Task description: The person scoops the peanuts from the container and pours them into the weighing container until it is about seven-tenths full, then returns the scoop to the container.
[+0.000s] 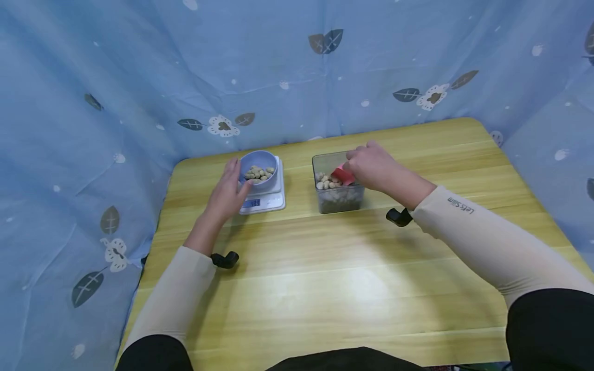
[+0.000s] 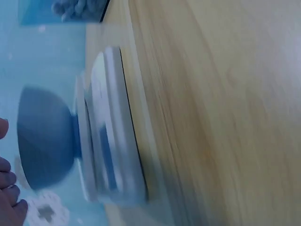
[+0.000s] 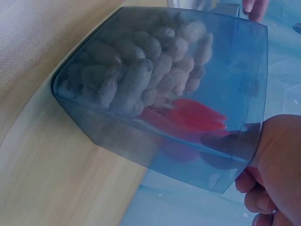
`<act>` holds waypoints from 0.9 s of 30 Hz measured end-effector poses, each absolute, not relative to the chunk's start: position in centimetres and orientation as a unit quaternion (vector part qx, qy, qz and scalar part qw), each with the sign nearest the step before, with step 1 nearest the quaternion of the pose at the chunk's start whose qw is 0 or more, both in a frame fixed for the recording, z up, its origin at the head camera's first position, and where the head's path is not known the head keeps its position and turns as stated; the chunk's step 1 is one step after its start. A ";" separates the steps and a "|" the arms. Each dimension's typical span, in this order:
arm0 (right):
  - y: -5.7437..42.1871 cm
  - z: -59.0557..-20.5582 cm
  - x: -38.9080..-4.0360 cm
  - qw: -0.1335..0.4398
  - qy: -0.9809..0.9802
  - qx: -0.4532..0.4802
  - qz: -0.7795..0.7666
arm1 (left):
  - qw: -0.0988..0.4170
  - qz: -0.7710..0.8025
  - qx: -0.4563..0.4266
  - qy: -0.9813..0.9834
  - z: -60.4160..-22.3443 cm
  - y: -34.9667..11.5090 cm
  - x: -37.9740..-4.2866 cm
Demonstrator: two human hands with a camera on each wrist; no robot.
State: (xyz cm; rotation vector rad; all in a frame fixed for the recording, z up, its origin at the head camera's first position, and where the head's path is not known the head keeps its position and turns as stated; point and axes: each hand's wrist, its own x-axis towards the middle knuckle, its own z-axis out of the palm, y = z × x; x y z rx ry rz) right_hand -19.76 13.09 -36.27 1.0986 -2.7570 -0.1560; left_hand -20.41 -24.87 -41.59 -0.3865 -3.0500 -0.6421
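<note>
My left hand [image 1: 226, 191] is spread at the left side of a small blue bowl [image 1: 243, 161], thumb near its front and fingers by its rim. The bowl holds unshelled peanuts [image 1: 260, 174] and sits on a white kitchen scale [image 1: 274, 201] with a lit display. In my right hand [image 1: 375, 166] is the handle of a red scoop [image 1: 343, 175]. The scoop's head is down inside a clear grey plastic container [image 1: 341, 205], against more peanuts [image 3: 136, 70] in its lower part. Seen from the right wrist, the fingers curl at the container's rim.
The wooden table [image 1: 297, 288] extends in front of the scale and container, with its rounded back edge close behind them. A blue patterned curtain [image 1: 287, 67] hangs behind and to the sides. The container stands to the right of the scale, with a gap between.
</note>
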 end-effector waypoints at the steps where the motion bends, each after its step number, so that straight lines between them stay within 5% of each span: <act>1: 13.0 -36.2 -19.8 0.082 -0.925 0.369 -0.049 | 0.010 -0.184 -0.143 -0.972 -41.3 -24.6 -20.2; 10: 12.7 -36.2 -19.7 0.072 -0.929 0.361 -0.042 | 0.028 -0.164 -0.280 -0.946 -39.8 -19.1 -18.6; 27: 12.7 -36.7 -19.8 0.094 -0.932 0.349 -0.003 | -0.019 -0.288 -0.263 -0.921 -40.7 -11.7 -18.1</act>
